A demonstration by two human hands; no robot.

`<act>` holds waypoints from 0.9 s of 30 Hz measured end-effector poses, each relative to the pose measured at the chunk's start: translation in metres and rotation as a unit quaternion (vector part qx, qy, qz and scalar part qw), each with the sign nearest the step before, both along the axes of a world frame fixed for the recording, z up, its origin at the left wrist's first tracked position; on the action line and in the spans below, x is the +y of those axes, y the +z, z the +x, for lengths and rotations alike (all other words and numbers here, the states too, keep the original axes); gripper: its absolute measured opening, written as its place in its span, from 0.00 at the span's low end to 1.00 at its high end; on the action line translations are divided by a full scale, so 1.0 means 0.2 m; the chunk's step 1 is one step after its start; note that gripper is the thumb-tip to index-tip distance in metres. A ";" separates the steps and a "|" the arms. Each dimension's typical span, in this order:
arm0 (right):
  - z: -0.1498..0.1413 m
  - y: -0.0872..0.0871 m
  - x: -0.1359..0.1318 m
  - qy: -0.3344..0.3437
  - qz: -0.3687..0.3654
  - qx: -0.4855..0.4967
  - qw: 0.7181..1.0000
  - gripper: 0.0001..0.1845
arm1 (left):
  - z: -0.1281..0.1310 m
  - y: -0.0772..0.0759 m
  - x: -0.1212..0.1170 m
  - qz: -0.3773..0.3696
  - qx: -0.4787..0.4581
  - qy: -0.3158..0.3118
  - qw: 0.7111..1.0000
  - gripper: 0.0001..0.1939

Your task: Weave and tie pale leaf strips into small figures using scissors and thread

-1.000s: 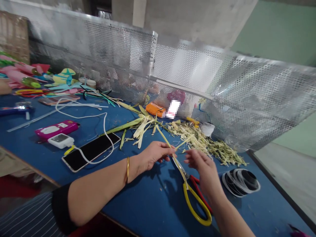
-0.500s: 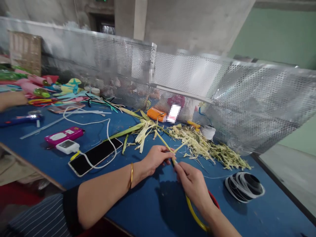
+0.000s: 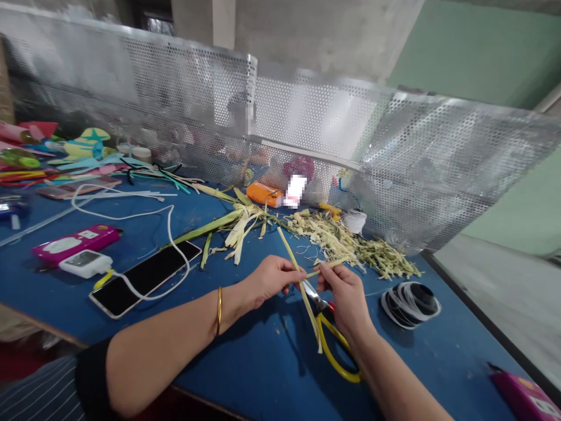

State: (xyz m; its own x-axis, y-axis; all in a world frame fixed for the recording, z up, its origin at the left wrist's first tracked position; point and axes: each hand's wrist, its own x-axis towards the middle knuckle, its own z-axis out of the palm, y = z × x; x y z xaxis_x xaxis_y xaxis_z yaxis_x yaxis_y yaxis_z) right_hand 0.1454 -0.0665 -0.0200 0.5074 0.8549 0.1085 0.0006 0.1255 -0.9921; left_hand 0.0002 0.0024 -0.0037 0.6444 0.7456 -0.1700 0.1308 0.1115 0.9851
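Two pale yellow-green leaf strips cross in front of me. My left hand [image 3: 275, 277] pinches them at the crossing between thumb and fingertips. The longer strip [image 3: 311, 316] runs up past the fingers and hangs down toward me. Thumb and finger of my right hand [image 3: 346, 292] pinch the shorter strip [image 3: 326, 267], which reaches across to the left fingertips. Scissors with yellow and red handles [image 3: 337, 371] are under and beside my right hand, blades pointing to the crossing. Whether the right palm also grips them is hidden.
Behind the hands lie long leaves [image 3: 239, 228] and a heap of leaf trimmings [image 3: 337, 237]. A thread spool [image 3: 409, 305] stands right, a phone [image 3: 146, 280] with a white cable left. Magenta devices [image 3: 76, 242] lie at both sides. A perforated metal screen [image 3: 307, 117] borders the back.
My right hand has moved off the crossing and now pinches the short strip's right part. The scissors' blades and yellow handle show more. The view has shifted right.
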 end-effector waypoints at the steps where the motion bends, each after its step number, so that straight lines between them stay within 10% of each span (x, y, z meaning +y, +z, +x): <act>1: 0.00 0.00 0.00 -0.006 0.003 -0.014 1.000 0.19 | 0.00 0.00 0.00 0.008 0.000 0.000 1.000 0.12; 6: 0.05 0.04 -0.03 -0.114 0.035 -0.251 0.961 0.16 | -0.02 0.03 -0.01 0.072 0.025 -0.024 0.997 0.12; 11: 0.04 0.11 -0.08 -0.172 0.128 -0.622 0.753 0.14 | -0.02 0.01 -0.04 0.197 0.061 -0.081 0.975 0.14; 14: 0.02 0.11 -0.09 -0.167 0.140 -0.681 0.699 0.15 | -0.02 0.01 -0.04 0.269 0.079 -0.088 0.956 0.16; 22: 0.01 0.13 -0.11 -0.192 0.164 -0.685 0.683 0.09 | -0.03 0.02 -0.03 0.269 0.064 -0.074 0.958 0.15; 27: -0.02 0.11 -0.09 0.008 0.090 -0.570 0.817 0.08 | -0.02 0.01 -0.04 0.265 0.083 -0.080 0.957 0.14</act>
State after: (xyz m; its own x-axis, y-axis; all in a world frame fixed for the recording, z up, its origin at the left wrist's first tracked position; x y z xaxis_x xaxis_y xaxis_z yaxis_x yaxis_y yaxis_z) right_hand 0.1412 -0.0847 0.0011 -0.0223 0.7793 0.6263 0.9078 0.2782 -0.3138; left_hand -0.0042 -0.0065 -0.0018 0.7545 0.6495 0.0942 0.2643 -0.4320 0.8623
